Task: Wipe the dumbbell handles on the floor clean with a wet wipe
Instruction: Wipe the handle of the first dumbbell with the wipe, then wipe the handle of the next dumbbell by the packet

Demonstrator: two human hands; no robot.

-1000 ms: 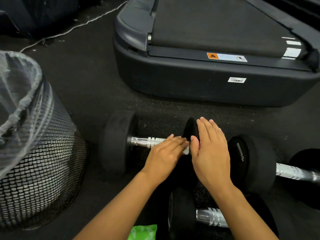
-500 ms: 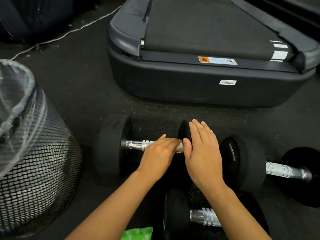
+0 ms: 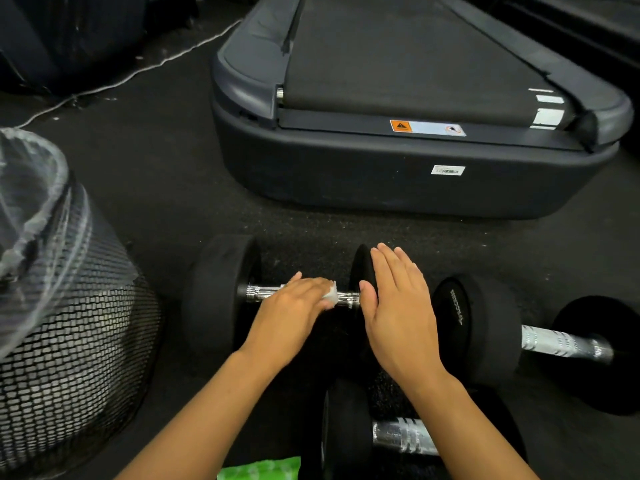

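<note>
Soft wet wipe point(image 3: 330, 295) is pressed by curled left hand point(image 3: 294, 303) onto slick knurled dumbbell handle point(image 3: 346, 299); heavy dumbbell head point(image 3: 360, 271) is steadied by flat, straight-fingered right hand point(image 3: 398, 306).

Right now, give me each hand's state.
Left hand: holding the wet wipe against the dumbbell handle.
Right hand: open, flat on the dumbbell's weight.

Three dumbbells are lying on the floor: one point(image 3: 221, 296) at the middle, one point(image 3: 485, 327) to the right, one point(image 3: 346, 431) nearest. One wet wipe point(image 3: 330, 294), one mesh bin point(image 3: 69, 358), one treadmill point(image 3: 398, 181), one green packet point(image 3: 259, 470), and two hands, left hand point(image 3: 294, 310) and right hand point(image 3: 401, 313), are showing.
</note>
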